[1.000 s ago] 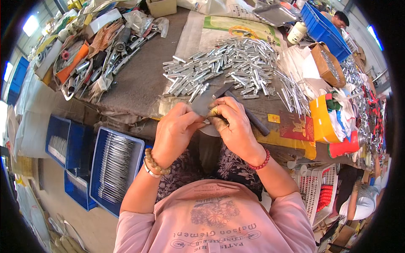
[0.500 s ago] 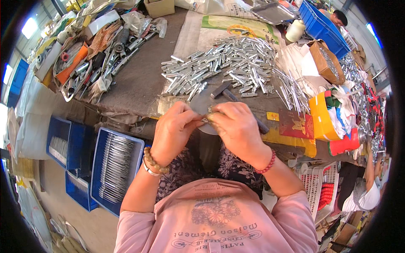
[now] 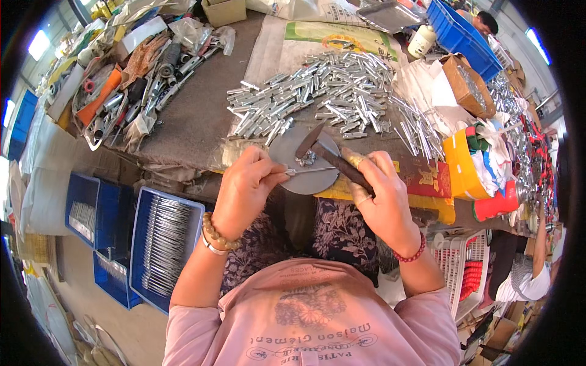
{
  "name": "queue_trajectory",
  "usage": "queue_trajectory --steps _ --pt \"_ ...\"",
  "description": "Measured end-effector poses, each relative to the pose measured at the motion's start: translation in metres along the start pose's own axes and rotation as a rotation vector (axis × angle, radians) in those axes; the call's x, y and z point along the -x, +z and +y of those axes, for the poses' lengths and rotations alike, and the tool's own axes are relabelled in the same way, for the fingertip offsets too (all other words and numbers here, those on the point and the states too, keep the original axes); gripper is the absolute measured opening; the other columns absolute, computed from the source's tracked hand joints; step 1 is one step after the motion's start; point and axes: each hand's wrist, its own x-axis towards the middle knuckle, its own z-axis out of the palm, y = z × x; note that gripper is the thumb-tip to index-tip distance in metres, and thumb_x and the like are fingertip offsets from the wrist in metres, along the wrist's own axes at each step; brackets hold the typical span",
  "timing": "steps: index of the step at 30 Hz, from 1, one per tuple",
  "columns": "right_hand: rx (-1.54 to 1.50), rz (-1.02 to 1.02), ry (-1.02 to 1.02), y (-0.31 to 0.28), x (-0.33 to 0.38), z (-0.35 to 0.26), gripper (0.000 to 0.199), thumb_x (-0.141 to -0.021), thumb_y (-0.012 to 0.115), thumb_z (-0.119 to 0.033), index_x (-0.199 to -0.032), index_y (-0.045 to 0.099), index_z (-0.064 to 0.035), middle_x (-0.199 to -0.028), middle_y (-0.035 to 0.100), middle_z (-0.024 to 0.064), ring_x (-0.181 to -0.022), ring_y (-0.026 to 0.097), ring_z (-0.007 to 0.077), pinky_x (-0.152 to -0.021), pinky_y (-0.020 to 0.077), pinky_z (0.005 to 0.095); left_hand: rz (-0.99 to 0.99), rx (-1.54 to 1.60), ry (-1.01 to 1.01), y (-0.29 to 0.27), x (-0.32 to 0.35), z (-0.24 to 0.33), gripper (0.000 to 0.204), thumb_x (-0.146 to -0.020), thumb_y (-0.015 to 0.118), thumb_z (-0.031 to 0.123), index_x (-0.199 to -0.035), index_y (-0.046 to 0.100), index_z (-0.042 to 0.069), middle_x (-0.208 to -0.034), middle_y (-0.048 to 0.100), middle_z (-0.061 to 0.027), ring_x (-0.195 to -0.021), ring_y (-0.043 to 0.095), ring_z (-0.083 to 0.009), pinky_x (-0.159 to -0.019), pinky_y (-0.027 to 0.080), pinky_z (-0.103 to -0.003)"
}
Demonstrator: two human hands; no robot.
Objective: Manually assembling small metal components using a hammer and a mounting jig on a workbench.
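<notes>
My left hand (image 3: 245,188) pinches a thin metal rod (image 3: 308,171) and lays it flat across a round grey metal disc (image 3: 292,152) at the table's front edge. My right hand (image 3: 383,198) grips the dark handle of a small hammer (image 3: 321,150), its head raised just above the disc and the rod's tip. A few small shiny bits lie on the disc under the hammer head. Beyond the disc a wide heap of short silver metal pieces (image 3: 323,97) covers the table.
A blue crate of finished long rods (image 3: 163,241) stands at my lower left beside more blue crates (image 3: 82,210). Tools and clutter (image 3: 131,73) fill the far left of the table. Yellow and red containers (image 3: 473,174) sit to the right, where another person's arm (image 3: 537,244) shows.
My hands were together over the table's edge, working a small part. They have parted: the left now holds the rod on the disc and the right has the hammer raised.
</notes>
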Motion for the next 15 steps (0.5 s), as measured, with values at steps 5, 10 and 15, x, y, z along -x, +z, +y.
queue_trajectory --steps 5,10,15 --pt "0.145 0.041 -0.213 0.002 0.015 -0.008 0.058 -0.086 0.072 0.003 -0.141 0.071 -0.0136 -0.101 0.059 0.0095 -0.083 0.069 0.0297 -0.072 0.0566 0.0425 0.015 0.035 -0.008 -0.001 0.000 0.000 0.018 -0.083 0.086 0.001 -0.100 0.080 -0.001 -0.089 0.064 -0.0080 -0.080 0.065 -0.0236 -0.072 0.052 -0.034" --pt "0.136 0.043 -0.170 0.014 0.018 -0.005 0.053 -0.088 0.072 -0.001 -0.140 0.072 -0.0134 -0.088 0.057 0.0080 -0.074 0.066 0.0297 -0.065 0.0544 0.0420 -0.002 0.067 -0.033 0.000 0.000 -0.003 0.019 -0.082 0.086 -0.001 -0.100 0.080 -0.001 -0.089 0.064 -0.0075 -0.082 0.065 -0.0227 -0.073 0.052 -0.033" --pt "0.051 0.147 -0.220 0.005 0.022 -0.015 0.057 -0.088 0.073 -0.001 -0.142 0.072 -0.0166 -0.086 0.057 0.0077 -0.070 0.065 0.0285 -0.062 0.0532 0.0410 0.016 0.099 -0.009 -0.001 0.002 -0.004 0.018 -0.082 0.086 -0.001 -0.100 0.080 -0.001 -0.089 0.065 -0.0076 -0.082 0.066 -0.0222 -0.073 0.052 -0.033"
